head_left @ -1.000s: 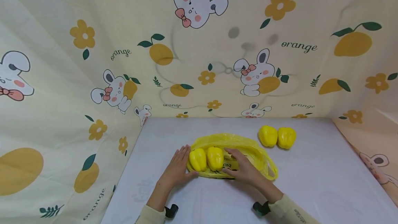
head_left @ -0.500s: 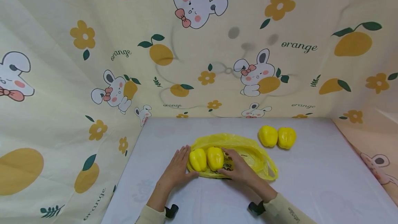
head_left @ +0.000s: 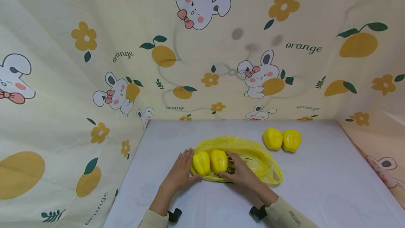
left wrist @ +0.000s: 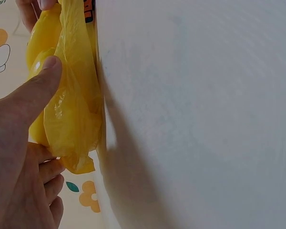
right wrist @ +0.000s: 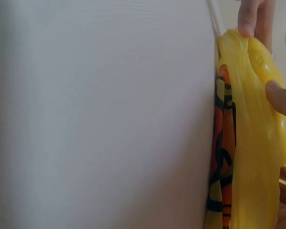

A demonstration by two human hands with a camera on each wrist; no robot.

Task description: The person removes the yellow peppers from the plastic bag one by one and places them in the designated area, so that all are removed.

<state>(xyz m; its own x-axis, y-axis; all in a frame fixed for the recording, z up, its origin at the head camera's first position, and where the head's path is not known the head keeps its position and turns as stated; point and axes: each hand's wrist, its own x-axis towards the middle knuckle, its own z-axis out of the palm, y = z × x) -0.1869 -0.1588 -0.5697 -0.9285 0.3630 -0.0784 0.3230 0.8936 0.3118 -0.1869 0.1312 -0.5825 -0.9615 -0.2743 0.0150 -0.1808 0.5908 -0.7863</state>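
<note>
Patterned cloth (head_left: 205, 45) with rabbits and oranges encloses a table (head_left: 158, 147). Left hand (head_left: 181, 171): fingers straight and close together beside the left pepper (head_left: 201, 163), thumb spread away along the near edge of the yellow bag (head_left: 231, 141). Right hand (head_left: 242, 171): thumb and fingers parted about the right pepper (head_left: 219, 162); whether they pinch it cannot be told. Both peppers sit side by side at the bag's left end. Table surface is whitish; two more peppers (head_left: 272, 139) rest towards its far right. Bag lettering is partly covered. Right wrist view cuts off the right hand.
</note>
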